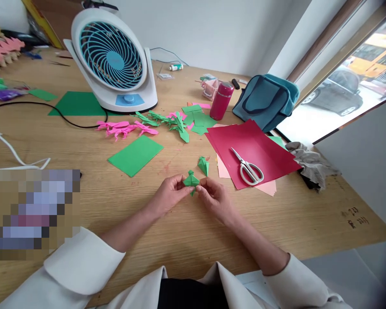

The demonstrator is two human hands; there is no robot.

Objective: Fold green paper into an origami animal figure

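Between my two hands is a small folded green paper piece (191,180), pinched from both sides. My left hand (172,194) grips its left edge between thumb and fingers. On the opposite side, the thumb and fingertips of my right hand (216,198) close on its right edge. Just beyond my right fingers, a second folded green paper piece (203,165) lies on the table. A flat green paper rectangle (135,155) rests ahead and to the left. Farther off are folded green paper figures (178,125) and folded pink paper figures (122,128).
White-handled scissors (251,172) lie on red paper sheets (260,150) at the right. Behind them stand a red flask (221,101) and a teal bag (266,101). A white fan (114,60) occupies the back left, its black cord (73,124) crossing the table. A blurred patch covers the left side.
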